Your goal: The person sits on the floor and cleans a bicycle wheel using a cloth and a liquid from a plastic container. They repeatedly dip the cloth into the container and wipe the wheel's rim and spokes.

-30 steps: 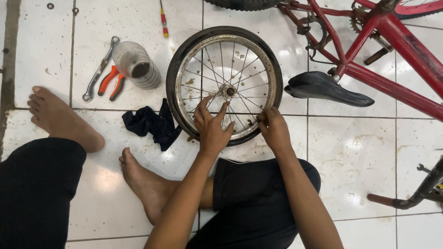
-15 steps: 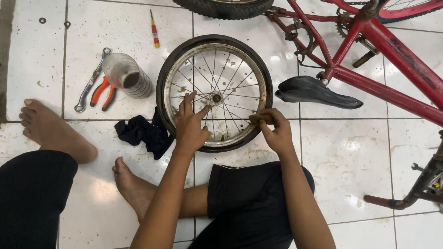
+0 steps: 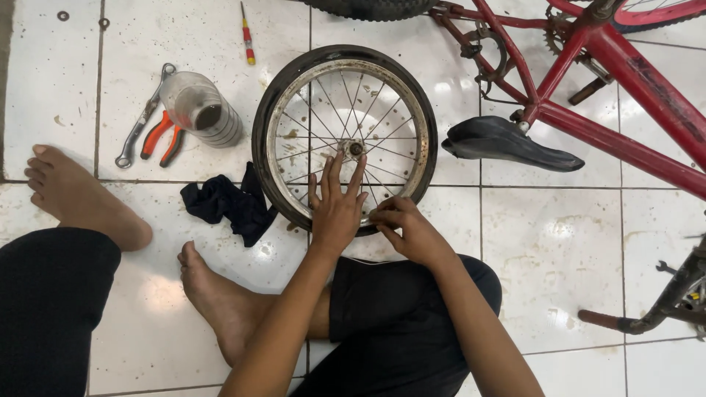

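Here, the left hand is pressing flat, fingers spread, on the spokes, steadying the wheel lying on the floor, while the right hand is pinching its near rim.

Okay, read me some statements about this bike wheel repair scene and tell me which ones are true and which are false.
1. The left hand lies flat on the spokes of the wheel. True.
2. The right hand grips the pliers. False: the pliers, with orange handles, lie on the tiled floor left of the wheel, untouched; the right hand is at the wheel's near rim.
3. A dark cloth lies on the floor against the wheel's lower left side. True.
4. The wheel is mounted in the red bike frame. False: it lies flat on the floor, apart from the red frame.
5. A small screwdriver lies on the floor beyond the wheel. True.
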